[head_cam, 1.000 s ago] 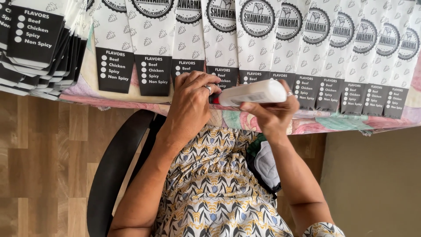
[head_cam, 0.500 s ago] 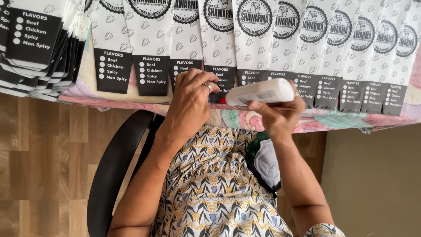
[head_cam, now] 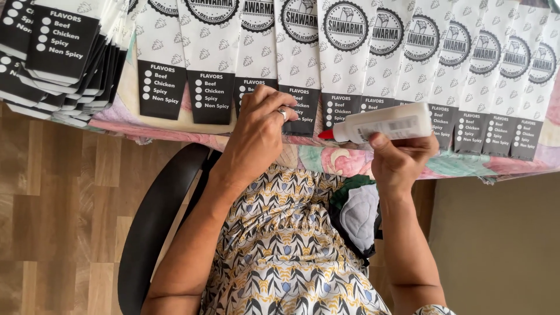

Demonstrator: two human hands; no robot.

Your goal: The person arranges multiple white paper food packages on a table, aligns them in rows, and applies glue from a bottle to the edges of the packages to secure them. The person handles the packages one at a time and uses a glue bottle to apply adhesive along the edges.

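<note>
At a cloth-covered table (head_cam: 175, 129), the right hand (head_cam: 399, 163) grips a white glue bottle (head_cam: 385, 123), red nozzle leftward; the left hand (head_cam: 259, 131) presses flat on a row of paper sleeves (head_cam: 303, 64). A thin, steady bead along each flap would likely serve best.

1. Your left hand (head_cam: 259, 131) covers the lower end of one paper sleeve (head_cam: 255, 87), and its fingertips are tucked out of sight.
2. The top edge cuts off the sleeve row (head_cam: 408, 52).
3. Your right hand (head_cam: 399, 163) hides the glue bottle's (head_cam: 385, 123) underside.
4. The side stack (head_cam: 52, 52) runs off the left edge.
</note>
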